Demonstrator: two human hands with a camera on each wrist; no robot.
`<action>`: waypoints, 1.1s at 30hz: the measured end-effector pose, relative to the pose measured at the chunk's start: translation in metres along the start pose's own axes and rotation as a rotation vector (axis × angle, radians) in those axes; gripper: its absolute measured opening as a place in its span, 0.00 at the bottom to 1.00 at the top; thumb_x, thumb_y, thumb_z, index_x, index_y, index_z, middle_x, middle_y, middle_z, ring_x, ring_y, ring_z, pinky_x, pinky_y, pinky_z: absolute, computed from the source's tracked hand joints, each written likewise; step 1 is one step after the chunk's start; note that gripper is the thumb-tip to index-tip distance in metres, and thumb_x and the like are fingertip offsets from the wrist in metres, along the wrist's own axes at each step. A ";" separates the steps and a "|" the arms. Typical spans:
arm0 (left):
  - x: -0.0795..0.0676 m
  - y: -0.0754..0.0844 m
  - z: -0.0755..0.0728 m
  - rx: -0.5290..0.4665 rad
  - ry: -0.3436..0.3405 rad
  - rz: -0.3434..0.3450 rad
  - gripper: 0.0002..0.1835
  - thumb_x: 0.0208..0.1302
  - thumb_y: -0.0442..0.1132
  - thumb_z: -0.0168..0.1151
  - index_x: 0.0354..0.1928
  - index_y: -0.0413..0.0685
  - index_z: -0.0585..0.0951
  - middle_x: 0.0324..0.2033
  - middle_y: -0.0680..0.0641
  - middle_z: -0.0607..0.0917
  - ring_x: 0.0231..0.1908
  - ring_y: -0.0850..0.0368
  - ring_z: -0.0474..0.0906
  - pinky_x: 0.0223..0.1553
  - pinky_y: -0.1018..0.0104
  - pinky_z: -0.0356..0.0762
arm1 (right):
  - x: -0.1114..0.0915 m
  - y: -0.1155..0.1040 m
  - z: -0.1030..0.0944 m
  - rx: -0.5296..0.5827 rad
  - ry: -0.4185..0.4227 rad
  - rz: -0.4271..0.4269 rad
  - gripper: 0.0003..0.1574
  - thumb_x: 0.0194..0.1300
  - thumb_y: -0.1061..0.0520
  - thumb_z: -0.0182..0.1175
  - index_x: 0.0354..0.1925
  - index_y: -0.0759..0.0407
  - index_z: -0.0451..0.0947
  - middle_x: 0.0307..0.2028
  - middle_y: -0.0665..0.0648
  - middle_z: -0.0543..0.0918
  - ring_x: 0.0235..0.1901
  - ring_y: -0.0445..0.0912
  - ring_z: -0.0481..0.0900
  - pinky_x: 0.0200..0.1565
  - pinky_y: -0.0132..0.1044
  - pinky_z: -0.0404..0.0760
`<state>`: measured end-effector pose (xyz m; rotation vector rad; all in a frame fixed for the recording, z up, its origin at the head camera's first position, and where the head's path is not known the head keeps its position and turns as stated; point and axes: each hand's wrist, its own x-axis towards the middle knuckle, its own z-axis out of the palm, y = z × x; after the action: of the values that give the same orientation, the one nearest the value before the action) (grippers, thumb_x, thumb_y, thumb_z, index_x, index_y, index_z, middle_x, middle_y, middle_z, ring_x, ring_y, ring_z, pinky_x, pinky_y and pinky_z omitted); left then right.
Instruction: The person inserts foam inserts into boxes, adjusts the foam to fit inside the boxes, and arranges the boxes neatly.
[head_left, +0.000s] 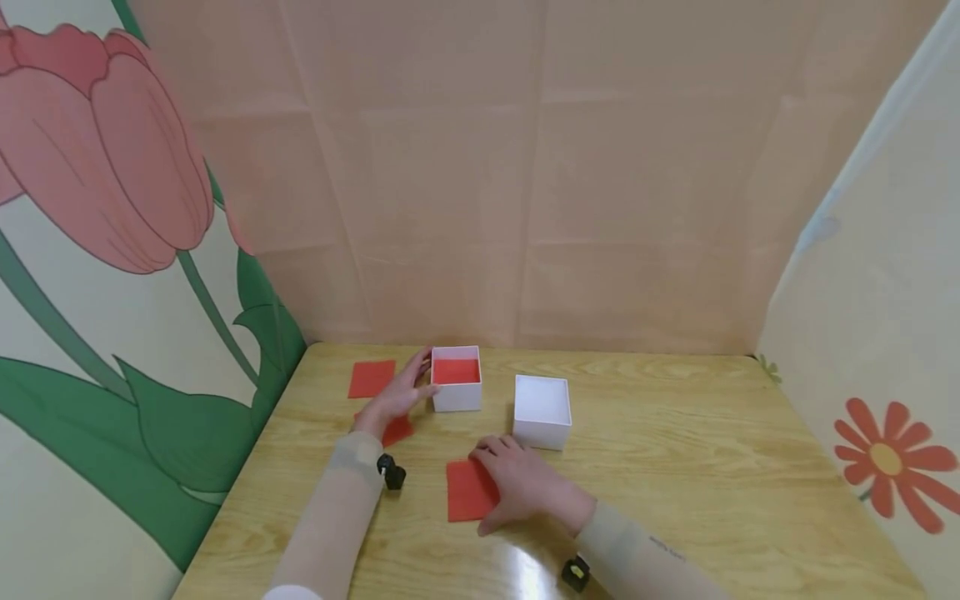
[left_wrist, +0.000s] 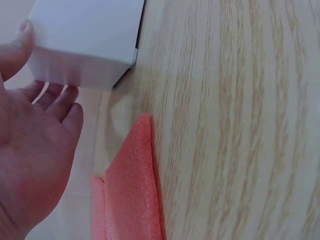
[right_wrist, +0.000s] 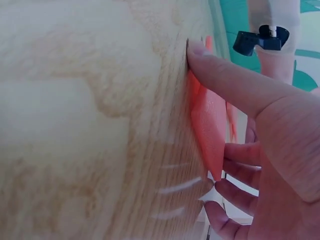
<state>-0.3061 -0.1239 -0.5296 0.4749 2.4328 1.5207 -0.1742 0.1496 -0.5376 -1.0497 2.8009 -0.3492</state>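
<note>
In the head view my left hand (head_left: 397, 395) holds the left side of a white open box (head_left: 457, 398). Its thumb lies near the front left corner, the fingers farther back. A red foam sheet (head_left: 456, 371) lies inside that box. My right hand (head_left: 525, 482) is spread over another red foam sheet (head_left: 467, 492) on the table, covering its right part. The right wrist view shows the thumb and fingers on either side of this sheet (right_wrist: 212, 125), without a clear pinch. Just beyond the right hand stands a second white square piece, a box or lid (head_left: 542, 402).
Two more red sheets lie left of the box: one flat (head_left: 372, 379) toward the back, another (head_left: 397, 429) partly hidden by the left wrist. The wooden table (head_left: 675, 467) meets a beige cloth backdrop (head_left: 637, 208). Flower-printed panels (head_left: 885, 458) flank both sides.
</note>
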 end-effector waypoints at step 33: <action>-0.003 0.004 0.001 0.017 0.012 -0.033 0.49 0.77 0.47 0.65 0.88 0.55 0.45 0.85 0.46 0.52 0.83 0.41 0.50 0.80 0.40 0.51 | -0.008 -0.003 -0.023 0.142 -0.072 -0.011 0.58 0.51 0.32 0.83 0.71 0.55 0.73 0.65 0.53 0.79 0.61 0.48 0.78 0.62 0.46 0.82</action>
<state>-0.3023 -0.1231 -0.5265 0.4288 2.4518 1.4951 -0.1705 0.1567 -0.5144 -1.0255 2.6633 -0.4930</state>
